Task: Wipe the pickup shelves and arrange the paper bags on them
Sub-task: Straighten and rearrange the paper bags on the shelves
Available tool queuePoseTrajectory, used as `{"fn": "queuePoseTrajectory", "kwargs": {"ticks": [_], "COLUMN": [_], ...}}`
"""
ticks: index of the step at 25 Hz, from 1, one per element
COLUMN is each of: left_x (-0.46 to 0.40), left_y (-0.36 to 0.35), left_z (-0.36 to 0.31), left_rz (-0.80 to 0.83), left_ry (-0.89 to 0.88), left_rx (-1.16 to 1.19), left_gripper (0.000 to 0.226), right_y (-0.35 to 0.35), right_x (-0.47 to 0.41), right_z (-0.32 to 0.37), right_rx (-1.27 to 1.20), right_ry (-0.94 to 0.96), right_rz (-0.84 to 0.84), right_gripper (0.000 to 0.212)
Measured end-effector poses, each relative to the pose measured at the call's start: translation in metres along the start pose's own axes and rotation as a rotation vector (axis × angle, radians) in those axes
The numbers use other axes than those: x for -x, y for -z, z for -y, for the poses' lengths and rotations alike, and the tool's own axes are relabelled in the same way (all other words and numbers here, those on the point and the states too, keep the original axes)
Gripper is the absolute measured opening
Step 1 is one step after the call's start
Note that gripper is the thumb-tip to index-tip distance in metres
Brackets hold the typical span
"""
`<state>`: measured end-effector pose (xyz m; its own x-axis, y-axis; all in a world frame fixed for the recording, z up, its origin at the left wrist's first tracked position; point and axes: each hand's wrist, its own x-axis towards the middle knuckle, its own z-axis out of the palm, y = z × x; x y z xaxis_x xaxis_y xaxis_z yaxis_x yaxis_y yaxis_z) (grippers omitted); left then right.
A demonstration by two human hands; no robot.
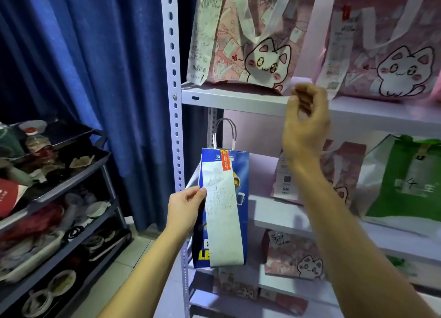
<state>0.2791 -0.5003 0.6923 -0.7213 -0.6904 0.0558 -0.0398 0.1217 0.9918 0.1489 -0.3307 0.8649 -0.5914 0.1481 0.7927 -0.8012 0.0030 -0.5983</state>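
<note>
The left hand (185, 204) pinches the edge of a blue paper bag (223, 212) between thumb and fingers, holding it upright in front of the white shelf post (175, 117); a long white receipt (223, 222) hangs down the bag's front, fixed at the top by an orange sticker (226, 160), and the bag's twisted handles (225, 134) stand up above it. The right hand (306, 124) is raised higher and to the right of the bag, in front of the edge of the upper shelf (238, 100), its fingers curled in loosely and holding nothing. Just above that hand two pink cat bags (253, 38) (386, 48) sit on the upper shelf. Behind and below the right forearm another pink cat bag (343, 172) and a green bag (405, 181) stand on the next shelf down. Far to the left of the left hand, past a blue curtain (95, 67), a dark cart (59, 210) holds cluttered trays
</note>
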Motion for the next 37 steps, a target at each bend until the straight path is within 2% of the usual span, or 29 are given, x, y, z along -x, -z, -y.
{"fn": "queuePoseTrajectory", "kwargs": {"ticks": [2,6,7,8,10,13,15,18,20,24,34,37], "left_x": [-0.004,-0.016,-0.02,-0.024,-0.032,-0.039,-0.037,-0.031,-0.033,-0.043,-0.06,-0.056], "left_y": [-0.005,-0.013,-0.015,-0.017,-0.022,-0.031,-0.037,-0.045,-0.052,-0.069,-0.074,-0.067], "left_z": [0.0,-0.006,-0.009,-0.012,-0.018,-0.025,-0.02,-0.002,0.008,0.018,0.025,0.024], "left_rz": [0.009,0.026,0.019,0.008,-0.006,0.023,0.034,0.022,0.053,0.062,0.091,0.117], "left_ry": [0.006,0.018,0.019,0.014,0.001,-0.029,-0.035,-0.04,-0.031,-0.007,0.067,0.09], "left_rx": [0.036,0.069,0.081,0.092,0.087,0.136,0.152,0.054,0.016,-0.01,-0.033,-0.081], "left_gripper": [0.026,0.026,0.026,0.027,0.027,0.012,0.011,0.014,0.019,0.03,0.042,0.042], "right_y": [0.01,0.025,0.026,0.025,0.02,0.008,0.001,-0.011,-0.019,-0.028,-0.028,-0.023], "right_x": [0.045,0.135,0.148,0.156,0.157,0.144,0.133,0.123,0.124,0.137,0.149,0.149], "right_z": [-0.017,-0.06,-0.068,-0.076,-0.089,-0.11,-0.122,-0.139,-0.15,-0.166,-0.182,-0.181], "right_rx": [0.053,0.134,0.125,0.124,0.115,0.061,0.013,-0.03,-0.022,-0.014,0.034,0.035], "right_ry": [-0.081,-0.58,-0.651,-0.679,-0.719,-0.817,-0.84,-0.837,-0.826,-0.802,-0.764,-0.816], "right_rz": [0.077,0.33,0.379,0.405,0.402,0.315,0.237,0.15,0.141,0.148,0.38,0.392], "right_gripper": [0.012,0.006,0.004,0.011,0.018,0.013,0.014,0.016,0.013,0.023,0.019,0.016]}}
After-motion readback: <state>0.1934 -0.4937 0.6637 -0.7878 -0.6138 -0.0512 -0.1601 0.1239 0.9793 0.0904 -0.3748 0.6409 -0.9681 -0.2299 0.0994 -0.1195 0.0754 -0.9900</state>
